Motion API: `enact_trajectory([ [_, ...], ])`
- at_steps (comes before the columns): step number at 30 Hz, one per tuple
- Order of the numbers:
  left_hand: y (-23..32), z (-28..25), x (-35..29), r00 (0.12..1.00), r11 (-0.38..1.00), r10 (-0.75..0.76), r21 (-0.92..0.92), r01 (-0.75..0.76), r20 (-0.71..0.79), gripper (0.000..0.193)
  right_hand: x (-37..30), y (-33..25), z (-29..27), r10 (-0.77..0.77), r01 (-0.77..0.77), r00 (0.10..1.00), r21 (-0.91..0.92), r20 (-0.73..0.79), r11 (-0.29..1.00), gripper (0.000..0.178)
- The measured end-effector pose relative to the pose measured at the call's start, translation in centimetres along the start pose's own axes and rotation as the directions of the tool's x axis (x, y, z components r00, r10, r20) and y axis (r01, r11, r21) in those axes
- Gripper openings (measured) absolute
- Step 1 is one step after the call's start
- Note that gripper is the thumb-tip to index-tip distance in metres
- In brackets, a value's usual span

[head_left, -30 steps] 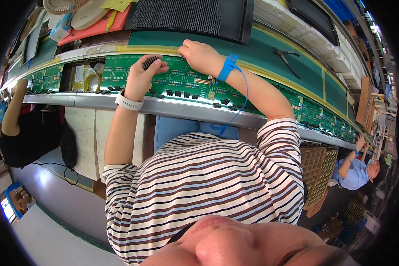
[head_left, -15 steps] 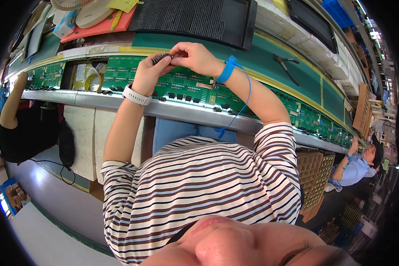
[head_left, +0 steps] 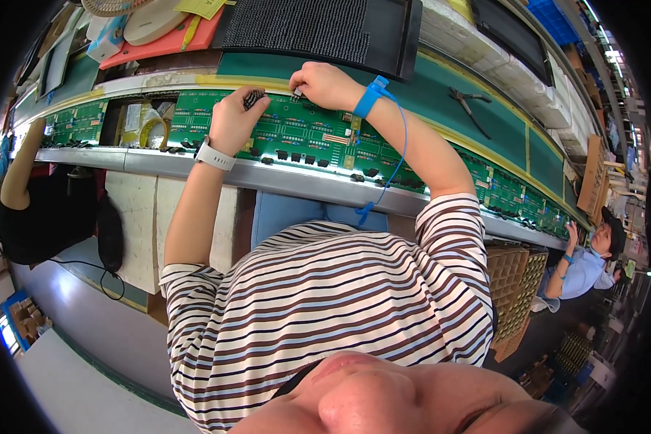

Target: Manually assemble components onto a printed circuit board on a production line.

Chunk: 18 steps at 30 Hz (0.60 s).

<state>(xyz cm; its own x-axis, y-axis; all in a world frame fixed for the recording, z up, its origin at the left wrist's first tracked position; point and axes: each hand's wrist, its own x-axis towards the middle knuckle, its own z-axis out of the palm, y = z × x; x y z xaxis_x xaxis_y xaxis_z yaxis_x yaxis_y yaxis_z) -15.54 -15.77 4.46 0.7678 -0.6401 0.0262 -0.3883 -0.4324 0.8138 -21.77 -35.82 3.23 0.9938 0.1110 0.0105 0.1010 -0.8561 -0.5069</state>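
Note:
My left hand (head_left: 231, 121), with a pale watch band at the wrist, is closed around a cluster of small black ridged components (head_left: 253, 98). Beneath it lies a long green circuit board (head_left: 304, 148), dotted with parts and black blocks along its near side. Over the far edge of this board, my right hand (head_left: 328, 85) pinches a small dark and light component (head_left: 296, 92); whether it touches the board I cannot tell. A blue wrist strap (head_left: 369, 100) with a coiled cord circles my right wrist.
Beyond the boards stands a black tray (head_left: 390, 36) with rows of small black parts (head_left: 296, 30). Pliers (head_left: 469, 108) lie on the green mat at right. A metal rail (head_left: 296, 172) runs along the near side. Other people work at the far left and far right.
My hands were together over the board and are now apart. The left has drawn slightly left with the black components; the right has reached the board's far edge with a single component.

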Motion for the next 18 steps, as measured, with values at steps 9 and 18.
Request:
enact_trajectory([
  [9,0.3,0.0,0.0,1.0,1.0,0.022,-0.02,-0.023,-0.004,0.025,-0.5,-2.0,0.2,-0.012,0.009,1.0,-0.234,-0.01,0.972,0.018],
  [18,-0.6,0.8,0.7,0.999,0.951,0.004,-0.309,0.009,0.041,0.026,-1.2,-3.6,0.2,-0.102,0.121,0.963,0.062,-0.248,0.991,0.015],
])
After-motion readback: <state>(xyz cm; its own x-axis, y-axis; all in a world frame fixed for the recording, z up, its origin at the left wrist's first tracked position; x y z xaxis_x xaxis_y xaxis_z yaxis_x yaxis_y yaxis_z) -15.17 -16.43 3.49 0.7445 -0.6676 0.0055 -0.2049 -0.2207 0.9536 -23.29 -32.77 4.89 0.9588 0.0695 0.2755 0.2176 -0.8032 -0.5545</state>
